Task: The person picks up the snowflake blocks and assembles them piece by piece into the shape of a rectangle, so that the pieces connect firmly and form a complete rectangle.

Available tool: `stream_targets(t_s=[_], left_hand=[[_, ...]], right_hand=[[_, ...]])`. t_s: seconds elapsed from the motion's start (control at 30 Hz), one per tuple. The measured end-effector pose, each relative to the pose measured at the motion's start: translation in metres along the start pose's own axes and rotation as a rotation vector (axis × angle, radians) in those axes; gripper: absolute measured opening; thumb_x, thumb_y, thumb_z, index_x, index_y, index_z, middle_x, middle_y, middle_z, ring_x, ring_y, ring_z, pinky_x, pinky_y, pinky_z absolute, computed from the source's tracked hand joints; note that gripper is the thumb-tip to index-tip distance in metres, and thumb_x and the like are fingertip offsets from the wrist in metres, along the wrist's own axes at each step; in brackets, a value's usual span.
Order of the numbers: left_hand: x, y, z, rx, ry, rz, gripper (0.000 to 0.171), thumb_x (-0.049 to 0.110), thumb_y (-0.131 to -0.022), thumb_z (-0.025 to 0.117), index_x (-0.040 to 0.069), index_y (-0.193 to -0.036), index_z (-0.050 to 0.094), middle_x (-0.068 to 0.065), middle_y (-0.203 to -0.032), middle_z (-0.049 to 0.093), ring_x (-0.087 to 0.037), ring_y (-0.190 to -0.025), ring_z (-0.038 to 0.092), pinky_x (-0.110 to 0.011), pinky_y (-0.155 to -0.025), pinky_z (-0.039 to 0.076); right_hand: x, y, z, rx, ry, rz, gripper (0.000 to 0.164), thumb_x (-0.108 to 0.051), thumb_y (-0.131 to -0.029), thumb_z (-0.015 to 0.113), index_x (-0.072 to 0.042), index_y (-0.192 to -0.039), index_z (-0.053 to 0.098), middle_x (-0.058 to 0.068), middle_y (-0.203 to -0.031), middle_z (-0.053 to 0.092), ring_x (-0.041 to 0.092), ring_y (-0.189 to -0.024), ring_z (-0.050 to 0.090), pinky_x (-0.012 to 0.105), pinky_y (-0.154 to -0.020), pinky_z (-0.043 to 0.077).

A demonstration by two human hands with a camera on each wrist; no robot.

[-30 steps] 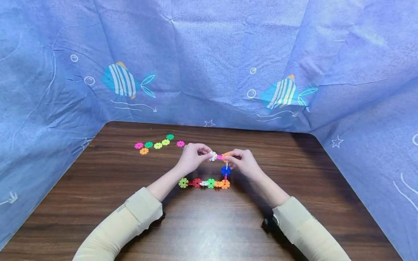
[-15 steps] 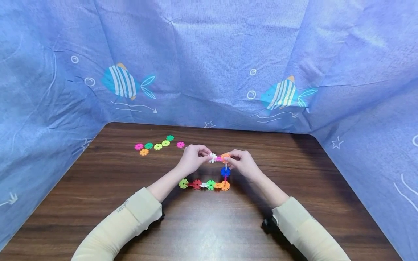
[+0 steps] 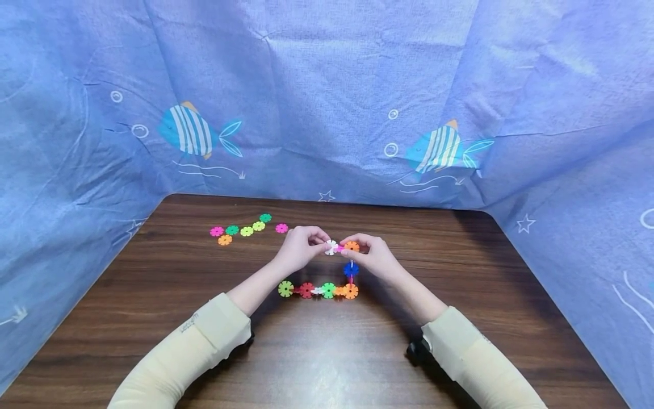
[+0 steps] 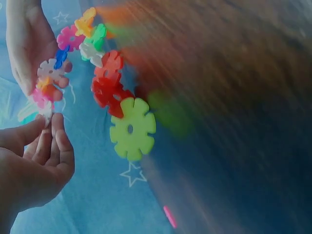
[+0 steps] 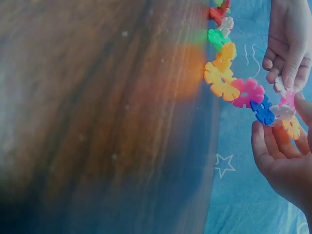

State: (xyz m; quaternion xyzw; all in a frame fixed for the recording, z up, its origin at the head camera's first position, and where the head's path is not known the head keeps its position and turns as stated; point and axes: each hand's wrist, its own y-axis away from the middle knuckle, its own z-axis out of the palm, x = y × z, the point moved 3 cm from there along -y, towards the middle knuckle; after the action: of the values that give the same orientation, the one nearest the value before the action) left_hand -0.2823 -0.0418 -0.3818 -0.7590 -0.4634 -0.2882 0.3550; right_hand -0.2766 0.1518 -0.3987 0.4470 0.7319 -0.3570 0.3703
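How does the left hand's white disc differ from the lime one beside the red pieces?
The left hand pinches the white disc; no hand touches the lime disc. In the left wrist view, the white disc is mostly hidden; the lime disc shows whole. Both have notches.

Linked discs (image 3: 328, 286): plastic look, smooth faces. Loose discs (image 3: 247, 231) toward tabletop's far left corner: same plastic look. Tabletop (image 3: 388, 352): wood grain, glossy, glare toward near edge, mirrors disc colours in wrist views. Curtain (image 3: 327, 113) beyond far edge: cloth, matt, creased. Sleeves (image 3: 219, 326): cloth, matt.
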Motion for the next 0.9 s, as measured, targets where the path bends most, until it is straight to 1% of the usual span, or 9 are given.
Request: stream_targets(t_s=[0.1, 0.2, 0.3, 0.37, 0.47, 0.6, 0.77, 0.9], left_hand=[[-0.002, -0.002, -0.004, -0.057, 0.008, -0.002, 0.012, 0.017, -0.084, 0.072, 0.008, -0.092, 0.072, -0.002, -0.081, 0.072, -0.013, -0.075, 0.066, -0.025, -0.065, 0.052], [-0.004, -0.003, -0.011, -0.110, 0.007, -0.013, 0.019, 0.019, -0.085, 0.071, 0.008, -0.100, 0.071, -0.004, -0.087, 0.072, -0.016, -0.082, 0.066, -0.029, -0.071, 0.053], [-0.005, -0.004, -0.023, -0.134, -0.026, -0.015, 0.025, 0.022, -0.085, 0.071, 0.008, -0.106, 0.069, -0.005, -0.092, 0.072, -0.017, -0.088, 0.066, -0.032, -0.076, 0.053], [-0.006, -0.006, -0.031, -0.136, -0.053, -0.020, 0.027, 0.024, -0.085, 0.071, 0.009, -0.108, 0.068, -0.004, -0.094, 0.072, -0.017, -0.090, 0.066, -0.032, -0.077, 0.052], [-0.008, -0.008, -0.044, -0.139, -0.093, -0.013, 0.030, 0.026, -0.085, 0.071, 0.010, -0.111, 0.067, -0.003, -0.095, 0.072, -0.018, -0.090, 0.065, -0.034, -0.078, 0.052], [-0.014, -0.012, -0.061, -0.122, -0.128, 0.005, 0.034, 0.027, -0.084, 0.072, 0.010, -0.113, 0.065, -0.005, -0.099, 0.071, -0.021, -0.094, 0.065, -0.038, -0.084, 0.051], [-0.029, -0.019, -0.078, -0.092, -0.160, 0.042, 0.036, 0.024, -0.083, 0.073, 0.008, -0.114, 0.064, -0.010, -0.109, 0.068, -0.025, -0.105, 0.062, -0.042, -0.092, 0.047], [-0.046, -0.024, -0.087, -0.105, -0.192, 0.071, 0.039, 0.021, -0.083, 0.074, 0.006, -0.117, 0.063, -0.014, -0.114, 0.066, -0.027, -0.112, 0.059, -0.046, -0.096, 0.043]], right_hand=[[-0.001, 0.000, 0.000, 0.006, -0.013, 0.014, 0.022, -0.026, -0.083, 0.073, -0.012, -0.100, 0.070, 0.003, -0.088, 0.071, 0.011, -0.065, 0.056, 0.022, -0.054, 0.043], [0.000, 0.000, 0.000, 0.001, -0.023, 0.028, 0.022, -0.026, -0.084, 0.072, -0.012, -0.100, 0.069, 0.004, -0.090, 0.071, 0.011, -0.069, 0.058, 0.022, -0.057, 0.046], [0.000, 0.001, 0.000, 0.002, -0.001, 0.031, 0.021, -0.026, -0.084, 0.072, -0.012, -0.100, 0.069, 0.003, -0.090, 0.071, 0.011, -0.070, 0.059, 0.022, -0.059, 0.046], [0.001, 0.001, -0.001, 0.008, 0.020, 0.031, 0.022, -0.027, -0.084, 0.072, -0.012, -0.099, 0.069, 0.002, -0.089, 0.071, 0.011, -0.069, 0.058, 0.023, -0.059, 0.046], [0.001, 0.002, -0.002, 0.019, 0.045, 0.030, 0.022, -0.027, -0.083, 0.073, -0.011, -0.099, 0.069, 0.003, -0.085, 0.070, 0.010, -0.063, 0.054, 0.022, -0.054, 0.043], [0.002, 0.002, -0.002, 0.020, 0.037, 0.027, 0.022, -0.023, -0.084, 0.072, -0.008, -0.100, 0.069, 0.009, -0.083, 0.070, 0.008, -0.060, 0.051, 0.020, -0.051, 0.040], [-0.001, 0.002, -0.002, 0.017, 0.020, 0.019, 0.021, -0.015, -0.087, 0.068, -0.003, -0.104, 0.066, 0.020, -0.090, 0.069, 0.010, -0.066, 0.055, 0.019, -0.053, 0.040], [-0.019, 0.007, -0.003, 0.004, 0.009, 0.015, 0.019, -0.010, -0.089, 0.064, 0.001, -0.105, 0.065, 0.025, -0.094, 0.067, 0.014, -0.070, 0.056, 0.019, -0.056, 0.041]])
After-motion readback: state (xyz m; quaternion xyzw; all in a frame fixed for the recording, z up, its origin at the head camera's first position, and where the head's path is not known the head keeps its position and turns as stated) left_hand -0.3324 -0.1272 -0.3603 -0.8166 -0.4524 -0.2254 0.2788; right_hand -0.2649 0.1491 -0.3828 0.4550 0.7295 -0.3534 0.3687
